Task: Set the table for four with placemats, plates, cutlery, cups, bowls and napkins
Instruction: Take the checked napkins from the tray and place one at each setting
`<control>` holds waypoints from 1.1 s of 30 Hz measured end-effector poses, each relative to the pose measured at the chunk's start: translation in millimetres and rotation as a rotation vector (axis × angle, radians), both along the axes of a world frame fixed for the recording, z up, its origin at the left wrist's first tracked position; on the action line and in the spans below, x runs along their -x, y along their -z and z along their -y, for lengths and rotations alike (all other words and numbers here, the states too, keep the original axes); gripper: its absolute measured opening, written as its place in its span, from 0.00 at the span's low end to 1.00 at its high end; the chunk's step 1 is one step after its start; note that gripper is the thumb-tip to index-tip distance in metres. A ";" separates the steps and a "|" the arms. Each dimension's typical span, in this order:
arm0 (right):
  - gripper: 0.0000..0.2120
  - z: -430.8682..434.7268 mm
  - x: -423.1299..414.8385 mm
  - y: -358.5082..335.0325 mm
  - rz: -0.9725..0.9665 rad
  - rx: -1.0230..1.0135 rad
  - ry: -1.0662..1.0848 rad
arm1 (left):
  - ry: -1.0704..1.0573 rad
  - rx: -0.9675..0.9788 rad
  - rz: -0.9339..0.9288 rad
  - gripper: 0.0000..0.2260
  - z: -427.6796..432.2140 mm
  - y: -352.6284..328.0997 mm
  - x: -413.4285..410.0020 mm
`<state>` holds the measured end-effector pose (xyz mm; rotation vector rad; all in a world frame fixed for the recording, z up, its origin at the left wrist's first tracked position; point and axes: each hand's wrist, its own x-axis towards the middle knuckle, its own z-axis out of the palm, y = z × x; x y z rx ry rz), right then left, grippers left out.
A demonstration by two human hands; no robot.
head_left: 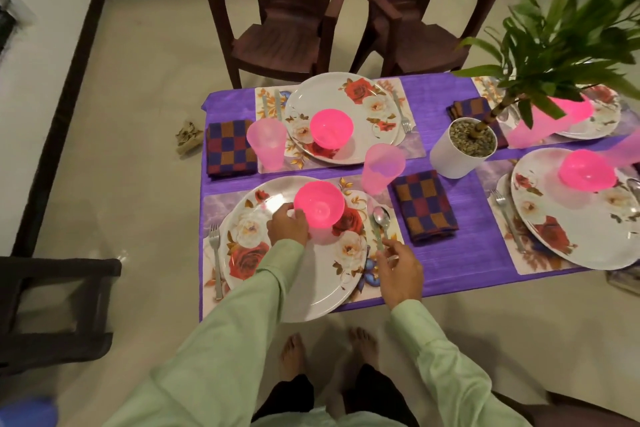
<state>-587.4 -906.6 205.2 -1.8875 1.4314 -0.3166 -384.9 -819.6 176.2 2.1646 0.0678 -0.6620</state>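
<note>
Table: purple-clothed table [467, 253] seen from above, with four floral-placemat settings laid. Clock directions take 12 as the far edge.
Plate: round white plate printed with red roses [277, 274], at 7 o'clock of the table. Its near rim appears to overhang the table edge.
Fork: steel fork [215, 253] lying at the plate's 9 o'clock.
Bowl: bright pink plastic bowl [320, 204], resting at 12 o'clock on that plate, close to the far rim.
Left hand: left hand [287, 225] has its fingers curled over the bowl's 8 o'clock edge, gripping it.
Right hand: right hand [400, 270] pinches the handle end of a steel spoon [381, 218] between thumb and fingertips, with the other fingers loosely spread.
Spoon: lies at 3 o'clock of the plate, its bowl end pointing to 12.
Cup: translucent pale pink plastic tumbler [382, 168], standing just beyond the spoon's tip.
Napkin: folded checked cloth napkin in blue, red and orange [424, 206], at the spoon's 3 o'clock.
Bowl risk: held by one edge, the light bowl could tip, or slide off the far rim if nudged toward 12.
Spoon risk: if the spoon is pushed forward, its tip could knock the tumbler over.
Sleeve risk: loose pale green sleeve [242, 288] crosses the plate. If it drags toward 6, it could pull the overhanging plate off the table.
</note>
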 end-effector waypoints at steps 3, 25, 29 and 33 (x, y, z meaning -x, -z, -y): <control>0.10 3.2 -2.5 5.7 0.016 0.020 -0.069 | 0.015 0.011 0.025 0.19 5.5 4.6 -7.5; 0.13 15.9 -15.8 21.8 -0.214 0.178 -0.347 | -0.124 0.139 0.031 0.14 -23.8 -17.1 21.4; 0.11 38.4 -2.6 13.0 -0.067 0.238 -0.027 | -0.132 0.149 0.070 0.12 -27.8 -18.2 18.5; 0.11 47.8 -6.7 18.1 -0.209 0.153 -0.157 | -0.128 0.140 0.089 0.10 -30.7 -16.0 18.3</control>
